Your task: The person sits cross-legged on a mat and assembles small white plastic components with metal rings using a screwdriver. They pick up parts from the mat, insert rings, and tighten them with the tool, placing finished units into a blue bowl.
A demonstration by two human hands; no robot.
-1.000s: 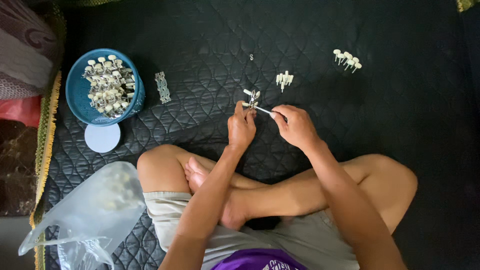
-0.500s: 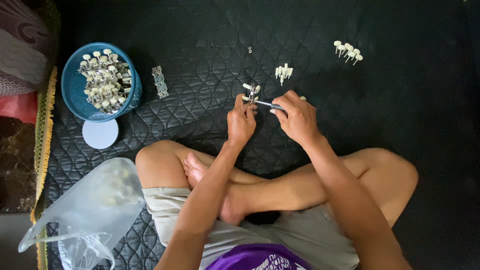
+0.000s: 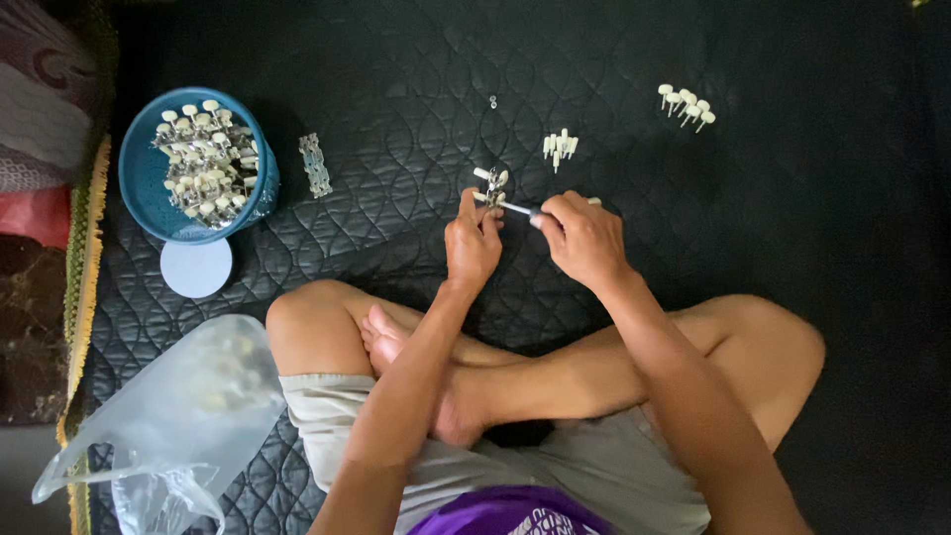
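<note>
- Left hand: fingers closed on a small metal part with white knobs, held just above the quilt in front of the crossed legs.
- Right hand: fingers closed on a thin tool; its tip meets the metal part held by the left hand.
- Small group of white-knobbed pieces: lies on the quilt just beyond the hands, apart from them.
- Second group of white-knobbed pieces: lies farther right, well apart from the hands.
- Single tiny piece: lies alone beyond the hands; its kind cannot be told.
- Flat metal strip: lies on the quilt just beside the blue bowl.
- Blue bowl: stands at the left, filled with a heap of like metal parts with white knobs.
- Pale round lid: lies flat, touching the near side of the bowl.
- Clear plastic bag: lies crumpled beside the person's left knee.
- Obstruction: nothing lies between the hands and the loose pieces.
- Surface: black quilted mat with a stitched wave pattern, fringed along its left edge; patterned fabric lies past that edge.
</note>
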